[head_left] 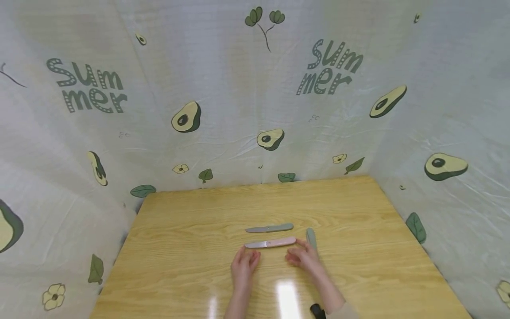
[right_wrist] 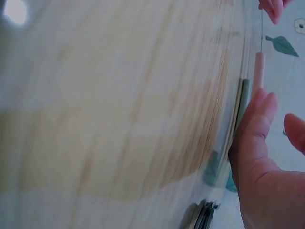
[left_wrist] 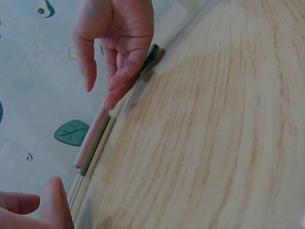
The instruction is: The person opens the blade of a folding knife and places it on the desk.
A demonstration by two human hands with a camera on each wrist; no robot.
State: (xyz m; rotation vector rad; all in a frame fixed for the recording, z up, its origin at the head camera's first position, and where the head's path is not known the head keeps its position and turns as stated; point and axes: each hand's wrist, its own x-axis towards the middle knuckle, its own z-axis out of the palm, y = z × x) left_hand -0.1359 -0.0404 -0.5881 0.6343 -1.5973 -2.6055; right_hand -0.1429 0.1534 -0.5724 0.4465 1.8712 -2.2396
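A small knife with a pink handle (head_left: 280,242) and a bare blade spans the gap between both hands, blade to the left. My left hand (head_left: 242,265) has its fingertips right at the blade's tip, thumb apart. At the butt of the pink handle, fingertips of my right hand (head_left: 305,258) touch it; the thumb stands off in the right wrist view. In both wrist views the pink knife appears higher than a grey-green knife (head_left: 279,227), which lies beyond and nearly parallel to it. Another grey-green piece (head_left: 311,238), handle-shaped, lies partly hidden behind the right hand.
The wooden table (head_left: 179,257) carries the knives near its middle. A pale curtain (head_left: 227,88) with avocado prints and lettering rises along its back and both sides. A black device (head_left: 317,310) sits at the right wrist.
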